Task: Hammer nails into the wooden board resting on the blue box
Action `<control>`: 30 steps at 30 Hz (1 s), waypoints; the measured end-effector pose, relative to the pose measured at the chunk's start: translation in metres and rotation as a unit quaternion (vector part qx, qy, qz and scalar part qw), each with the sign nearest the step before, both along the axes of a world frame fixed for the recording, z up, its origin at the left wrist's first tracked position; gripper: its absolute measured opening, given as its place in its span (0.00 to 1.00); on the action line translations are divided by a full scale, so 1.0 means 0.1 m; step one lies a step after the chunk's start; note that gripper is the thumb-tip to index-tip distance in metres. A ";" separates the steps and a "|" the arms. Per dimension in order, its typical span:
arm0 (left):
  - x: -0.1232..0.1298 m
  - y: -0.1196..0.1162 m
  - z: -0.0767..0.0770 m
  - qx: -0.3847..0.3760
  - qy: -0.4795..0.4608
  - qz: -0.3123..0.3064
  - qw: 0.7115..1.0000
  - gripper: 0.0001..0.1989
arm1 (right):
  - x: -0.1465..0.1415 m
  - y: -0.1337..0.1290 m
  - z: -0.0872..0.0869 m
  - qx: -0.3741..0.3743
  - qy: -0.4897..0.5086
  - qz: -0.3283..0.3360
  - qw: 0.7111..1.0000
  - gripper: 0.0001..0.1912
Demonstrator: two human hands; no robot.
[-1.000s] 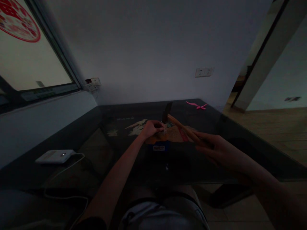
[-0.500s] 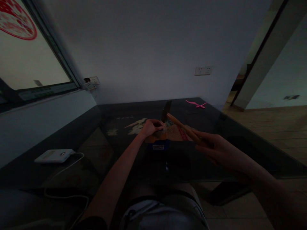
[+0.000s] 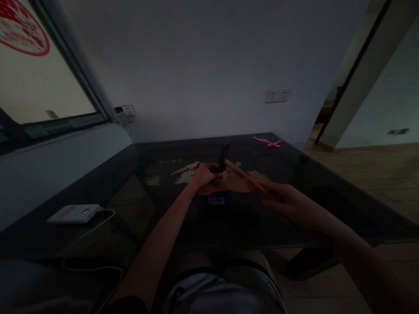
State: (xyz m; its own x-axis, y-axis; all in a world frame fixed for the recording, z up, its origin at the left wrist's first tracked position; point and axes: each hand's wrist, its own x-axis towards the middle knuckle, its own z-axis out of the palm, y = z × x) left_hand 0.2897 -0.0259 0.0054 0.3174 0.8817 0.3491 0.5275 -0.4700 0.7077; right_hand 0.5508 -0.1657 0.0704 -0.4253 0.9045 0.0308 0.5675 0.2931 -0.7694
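Note:
My right hand (image 3: 288, 198) is wrapped round the wooden handle of a hammer (image 3: 244, 174). The hammer's dark, flat head points up and away, close beside the fingertips of my left hand (image 3: 205, 174). Those fingers are pinched together over a small pale upright piece (image 3: 225, 174), too dim to name. Below them lies an orange-brown block-like thing (image 3: 218, 186), partly covered by my left hand. It rests on or just behind a blue box (image 3: 216, 199) with a white label.
A dark glossy table (image 3: 183, 222) with a printed picture carries everything. On the left lies a white power bank (image 3: 76, 213) with a white cable (image 3: 94, 226) trailing off the front edge. A pink ribbon (image 3: 269, 142) lies near the far right corner, before the wall.
The hammer and my right hand have moved slightly left and down, bringing the hammer head lower beside my left fingers. My left hand has stayed in place.

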 end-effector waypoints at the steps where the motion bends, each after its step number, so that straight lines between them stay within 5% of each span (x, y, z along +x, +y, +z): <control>1: -0.01 0.01 0.00 -0.002 0.002 -0.003 1.000 0.10 | -0.01 0.01 0.00 0.006 -0.007 0.003 1.000 0.27; 6: 0.00 0.00 0.00 0.003 -0.002 -0.001 1.000 0.09 | -0.01 -0.02 0.03 0.039 0.011 -0.015 0.999 0.27; 15: -0.01 0.02 -0.03 -0.029 -0.020 -0.017 0.999 0.11 | -0.02 -0.01 -0.04 -0.027 0.021 -0.005 0.999 0.28; 21: -0.10 0.08 0.10 -0.066 -0.063 -0.080 0.993 0.14 | 0.12 -0.22 -0.10 -0.073 0.128 -0.099 0.984 0.33; 26: -0.38 0.07 0.15 -0.079 -0.193 -0.022 0.978 0.20 | 0.23 -0.36 -0.21 -0.079 0.195 -0.156 0.965 0.32; 30: -0.56 -0.04 0.02 -0.049 -0.165 0.018 0.985 0.19 | 0.19 -0.32 -0.27 -0.081 0.188 -0.146 0.968 0.32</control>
State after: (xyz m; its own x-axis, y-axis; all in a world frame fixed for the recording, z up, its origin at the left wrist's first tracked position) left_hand 0.2337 -0.0300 0.0071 0.1699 0.9250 0.3397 0.2764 -0.3757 0.8846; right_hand 0.5703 -0.1981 0.0435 -0.1372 0.9904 -0.0190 0.2784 0.0201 -0.9603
